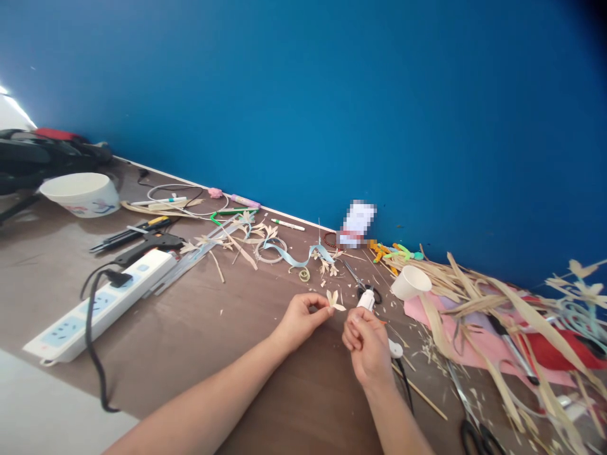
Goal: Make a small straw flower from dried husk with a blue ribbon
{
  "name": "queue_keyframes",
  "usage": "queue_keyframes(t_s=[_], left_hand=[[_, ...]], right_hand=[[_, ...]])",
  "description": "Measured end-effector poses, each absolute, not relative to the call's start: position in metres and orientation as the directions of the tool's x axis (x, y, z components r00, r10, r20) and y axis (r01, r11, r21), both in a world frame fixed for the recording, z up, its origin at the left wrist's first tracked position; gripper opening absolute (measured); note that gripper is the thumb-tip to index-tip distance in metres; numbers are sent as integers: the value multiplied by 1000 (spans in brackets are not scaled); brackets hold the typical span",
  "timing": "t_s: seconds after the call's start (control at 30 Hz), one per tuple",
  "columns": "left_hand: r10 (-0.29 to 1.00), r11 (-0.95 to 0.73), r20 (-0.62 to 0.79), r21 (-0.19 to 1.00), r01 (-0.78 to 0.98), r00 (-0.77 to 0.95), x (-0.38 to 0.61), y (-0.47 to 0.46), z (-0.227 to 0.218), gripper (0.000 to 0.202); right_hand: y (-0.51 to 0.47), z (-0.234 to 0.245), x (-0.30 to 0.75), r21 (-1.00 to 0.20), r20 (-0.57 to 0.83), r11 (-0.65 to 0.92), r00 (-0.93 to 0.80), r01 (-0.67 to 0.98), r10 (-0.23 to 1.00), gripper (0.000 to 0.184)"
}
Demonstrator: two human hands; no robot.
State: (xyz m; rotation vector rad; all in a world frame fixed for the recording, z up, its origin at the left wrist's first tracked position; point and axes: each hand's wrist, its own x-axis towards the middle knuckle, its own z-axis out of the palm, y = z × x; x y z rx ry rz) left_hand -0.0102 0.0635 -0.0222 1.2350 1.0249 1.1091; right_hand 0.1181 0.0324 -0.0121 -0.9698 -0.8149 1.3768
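Between the thumb and forefinger of my left hand (307, 318) is a small pale flower (335, 301) that looks made of dried husk, its petals pointing up and outward. Close by on the right, my right hand (367, 338) is closed with thumb and fingertips together. Whatever it pinches, if anything, is too small or hidden to make out. Just behind its knuckles a small white object like a bottle or nozzle (366, 300) shows. Black-handled scissors (363, 284) lie beyond it, partly covered. A light-blue ribbon (298, 260) curls across the table behind both hands.
On the left are a white power strip (107, 303) with a black cord, a glue gun (149, 243) and a white bowl (83, 194). To the right, a paper cup (411, 282) tips beside piled husk strips (474, 291); more scissors (467, 404) lie near the front. A blue wall (303, 114) bounds the table.
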Motion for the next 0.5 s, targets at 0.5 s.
queue_keyframes(t_s=[0.5], left_hand=[[875, -478, 479, 831, 284, 72, -14, 58, -19, 11]], right_hand=[[27, -11, 113, -880, -257, -284, -120, -380, 959, 30]])
